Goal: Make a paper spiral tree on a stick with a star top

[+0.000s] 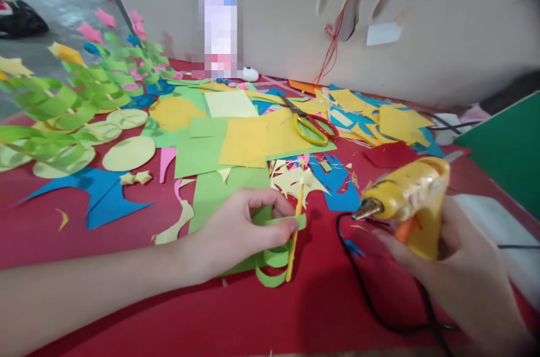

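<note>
Pinched in my left hand (pixel 253 222) is a thin yellow stick (pixel 294 253), together with a green paper strip (pixel 274 275) that curls in loops beside it. The strip's short end sticks out past my thumb, across the stick. My right hand (pixel 455 267) is wrapped round the handle of a yellow glue gun (pixel 411 194). Its metal nozzle points left toward the stick, some way apart from it. A black cord (pixel 358 272) runs below the gun over the red table (pixel 169 323). Part of the strip is hidden behind my fingers.
Finished paper spirals (pixel 67 98) with star tops stand at the left on pale paper discs (pixel 129 153). Scissors (pixel 310 123) lie on yellow and green sheets (pixel 242 140). Blue scraps (pixel 113 191) and other offcuts are scattered about. A green board (pixel 506 143) rises at the right.
</note>
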Demonstrator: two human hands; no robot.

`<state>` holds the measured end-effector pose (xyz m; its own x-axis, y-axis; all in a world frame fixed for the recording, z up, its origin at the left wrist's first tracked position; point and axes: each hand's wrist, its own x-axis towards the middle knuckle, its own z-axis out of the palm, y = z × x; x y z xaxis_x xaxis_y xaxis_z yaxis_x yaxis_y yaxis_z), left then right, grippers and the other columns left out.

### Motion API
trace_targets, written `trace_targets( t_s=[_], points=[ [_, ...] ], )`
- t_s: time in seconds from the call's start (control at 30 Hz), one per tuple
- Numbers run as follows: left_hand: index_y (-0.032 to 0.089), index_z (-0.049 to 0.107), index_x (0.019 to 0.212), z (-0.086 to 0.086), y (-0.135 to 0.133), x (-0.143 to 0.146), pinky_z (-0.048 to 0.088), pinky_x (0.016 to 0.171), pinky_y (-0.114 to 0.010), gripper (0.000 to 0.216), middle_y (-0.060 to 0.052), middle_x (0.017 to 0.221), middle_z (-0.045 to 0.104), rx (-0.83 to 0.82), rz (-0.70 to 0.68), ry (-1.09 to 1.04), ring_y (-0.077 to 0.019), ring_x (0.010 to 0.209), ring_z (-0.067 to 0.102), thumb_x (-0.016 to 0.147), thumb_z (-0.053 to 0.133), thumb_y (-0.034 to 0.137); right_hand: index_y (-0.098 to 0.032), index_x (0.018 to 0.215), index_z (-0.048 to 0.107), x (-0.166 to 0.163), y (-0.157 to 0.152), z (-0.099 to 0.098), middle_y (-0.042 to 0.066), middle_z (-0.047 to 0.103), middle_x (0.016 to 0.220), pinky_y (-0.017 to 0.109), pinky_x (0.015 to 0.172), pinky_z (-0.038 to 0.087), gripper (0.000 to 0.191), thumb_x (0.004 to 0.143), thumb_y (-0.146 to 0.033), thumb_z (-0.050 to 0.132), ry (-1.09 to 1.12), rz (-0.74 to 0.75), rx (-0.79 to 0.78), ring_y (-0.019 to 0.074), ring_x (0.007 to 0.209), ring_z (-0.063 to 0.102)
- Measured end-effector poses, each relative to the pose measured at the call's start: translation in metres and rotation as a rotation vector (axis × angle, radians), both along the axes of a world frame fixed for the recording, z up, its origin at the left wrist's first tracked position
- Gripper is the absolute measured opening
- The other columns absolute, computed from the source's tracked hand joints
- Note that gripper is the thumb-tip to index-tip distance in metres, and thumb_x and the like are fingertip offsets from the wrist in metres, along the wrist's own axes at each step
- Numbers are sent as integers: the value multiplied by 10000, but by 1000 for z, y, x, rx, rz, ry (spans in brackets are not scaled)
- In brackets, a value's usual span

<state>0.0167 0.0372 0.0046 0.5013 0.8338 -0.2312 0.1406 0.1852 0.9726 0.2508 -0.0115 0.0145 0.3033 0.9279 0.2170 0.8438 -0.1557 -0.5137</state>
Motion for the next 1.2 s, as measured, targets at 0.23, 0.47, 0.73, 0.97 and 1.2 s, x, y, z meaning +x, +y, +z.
trace_targets(
  t_s=[0.23,0.47,0.73,0.97,1.2],
  points=[
    [186,531,649,-3,-1,-1,338,482,-219,115,37,626,475,-8,11,17,-90,547,406,725,601,235,-194,808,485,5,-4,-12,34,569,706,247,429,409,333,685,-477,610,-183,138,83,163,558,534],
    [180,533,625,-2,-1,1,366,454,-207,114,22,619,509,59,18,-3,-86,524,428,719,598,190,-202,819,474,-2,-7,-13,29,555,738,235,467,379,282,707,-409,630,-279,118,70,156,602,527],
    [165,523,625,1,1,0,346,469,-209,153,25,607,494,-14,-10,52,-77,524,403,725,605,246,-206,759,437,7,-3,-18,-27,424,564,221,380,302,267,753,-443,560,-364,185,160,106,433,386],
    [163,536,629,2,0,-1,323,433,-174,137,47,595,491,-22,-10,45,-47,485,382,728,605,227,-208,744,441,8,-3,-18,-23,437,560,224,369,311,259,755,-444,547,-353,178,163,104,425,382],
    [159,535,618,2,0,-1,330,423,-149,138,52,592,483,-11,-11,38,-36,482,388,727,608,205,-213,707,417,12,-4,-21,29,529,667,266,395,340,297,745,-482,537,-318,147,136,155,511,496]
  ],
)
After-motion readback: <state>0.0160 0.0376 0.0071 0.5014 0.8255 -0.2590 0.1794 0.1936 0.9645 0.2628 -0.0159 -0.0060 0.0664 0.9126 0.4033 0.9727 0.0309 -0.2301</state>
